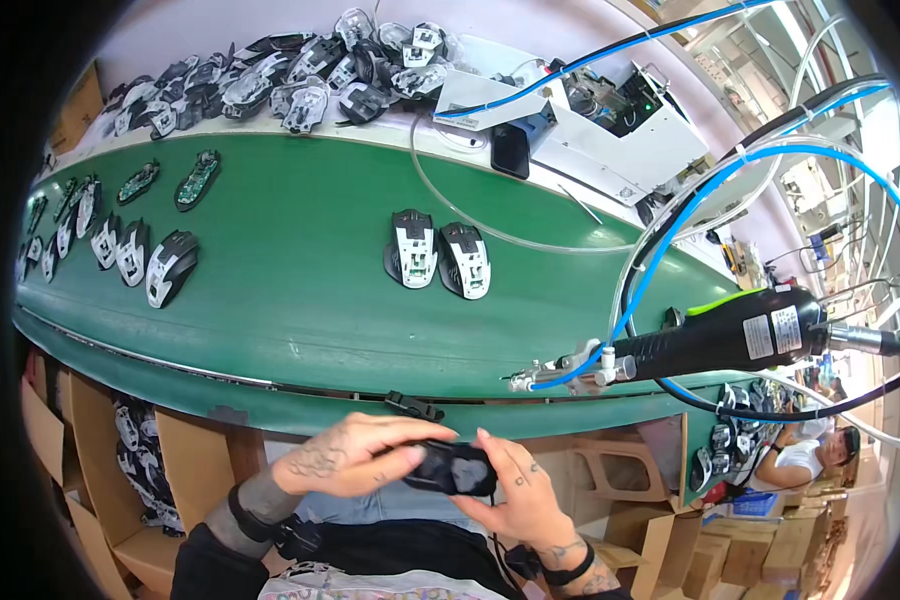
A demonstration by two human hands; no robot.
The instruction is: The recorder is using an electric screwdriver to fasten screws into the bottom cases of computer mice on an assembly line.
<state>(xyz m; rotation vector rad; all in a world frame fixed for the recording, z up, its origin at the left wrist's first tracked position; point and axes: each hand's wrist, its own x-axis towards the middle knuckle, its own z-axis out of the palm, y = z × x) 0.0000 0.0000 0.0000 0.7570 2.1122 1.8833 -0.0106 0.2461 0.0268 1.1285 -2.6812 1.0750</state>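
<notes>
Grasping dark mouse part (467,472) with left fingers (395,431) and right fingers (503,463), just short of green surface (310,320); could drop from too loose a pinch.

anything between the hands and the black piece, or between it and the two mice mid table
Nothing visible separates the left hand or right hand from the black piece; both hold it. Toward the two mice, a dark part at the near edge of the green table lies roughly in line; the power tool is off right.
</notes>
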